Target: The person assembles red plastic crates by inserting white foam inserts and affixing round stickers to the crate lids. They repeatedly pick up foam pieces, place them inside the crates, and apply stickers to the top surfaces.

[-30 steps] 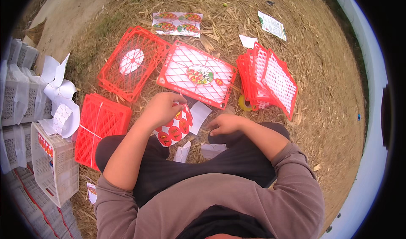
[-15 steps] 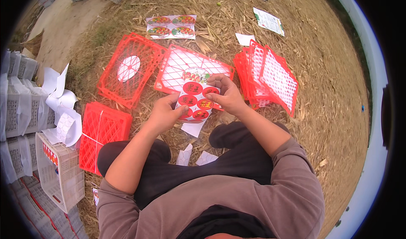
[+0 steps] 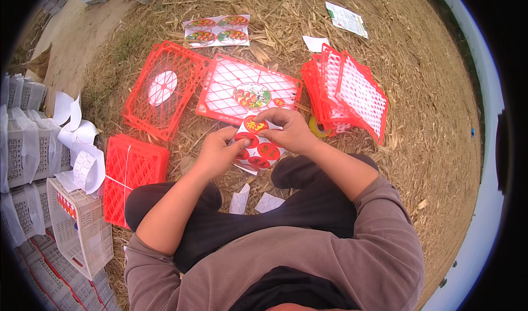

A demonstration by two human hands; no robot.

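Note:
A white sheet of round red stickers (image 3: pixel 268 150) with yellow and dark print is held up in front of my lap. My left hand (image 3: pixel 217 150) is closed on its left edge, thumb on top. My right hand (image 3: pixel 294 134) pinches the upper part, at a round red sticker (image 3: pixel 254 125); whether that sticker is loose from the backing I cannot tell. Just beyond lies a red lattice plastic lid (image 3: pixel 217 103) over a white liner. It bears an oval fruit label (image 3: pixel 252 95) and a small red round sticker (image 3: pixel 279 102) to its right.
Red lattice lids lie at left (image 3: pixel 165 110), with a tied stack (image 3: pixel 135 171) nearer. More lids with white netted liners (image 3: pixel 360 94) stand right, beside a yellow tape roll (image 3: pixel 317 127). Beyond lies a sheet of oval labels (image 3: pixel 217 30). Crates (image 3: pixel 82 226) line the far left.
The sticker sheet has turned and come slightly nearer between my hands. The oval label and small round sticker on the lid now show fully. The tape roll has come into view.

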